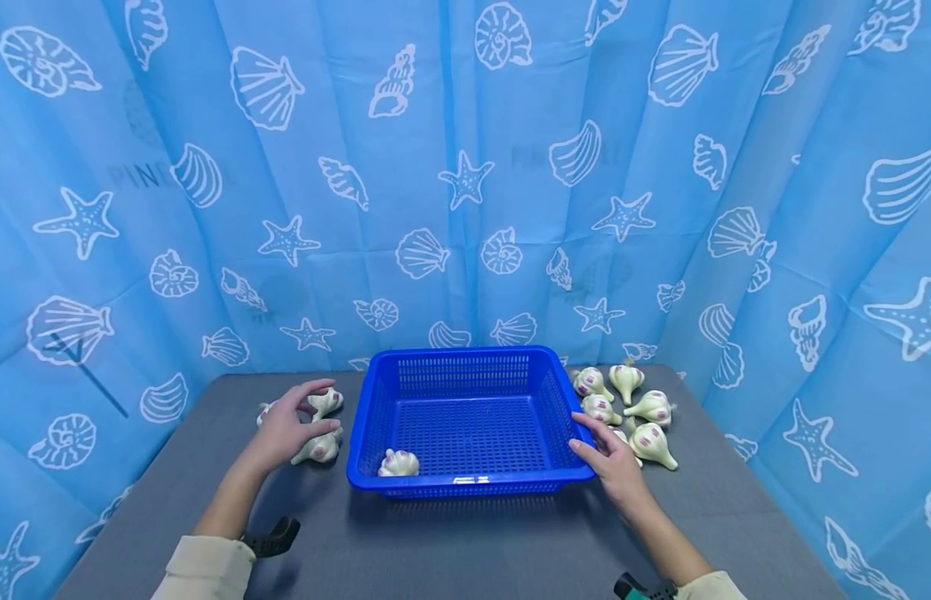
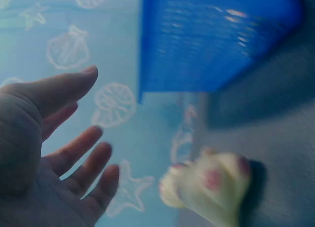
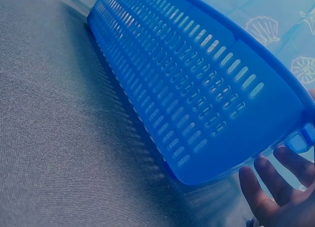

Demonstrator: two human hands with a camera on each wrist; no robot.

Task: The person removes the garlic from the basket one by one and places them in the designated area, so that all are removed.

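A blue plastic basket (image 1: 465, 481) with slotted walls stands in the middle of the table. One white garlic bulb (image 1: 399, 463) lies in its near left corner. My left hand (image 1: 285, 429) hovers left of the basket, fingers spread and holding nothing, among a few bulbs; one garlic bulb (image 1: 326, 403) is by its fingertips, and another garlic bulb (image 1: 317, 448) lies below its thumb. In the left wrist view a garlic bulb (image 2: 211, 185) sits apart from the fingers. My right hand (image 1: 613, 467) grips the basket's right rim, thumb and index on top, other fingers (image 3: 268, 175) against the outer wall.
Several more garlic bulbs (image 1: 651, 408) lie on the grey table (image 1: 450, 554) to the right of the basket, some partly hidden behind my right hand. A blue curtain (image 1: 405, 192) with white shell prints hangs behind and along both sides of the table.
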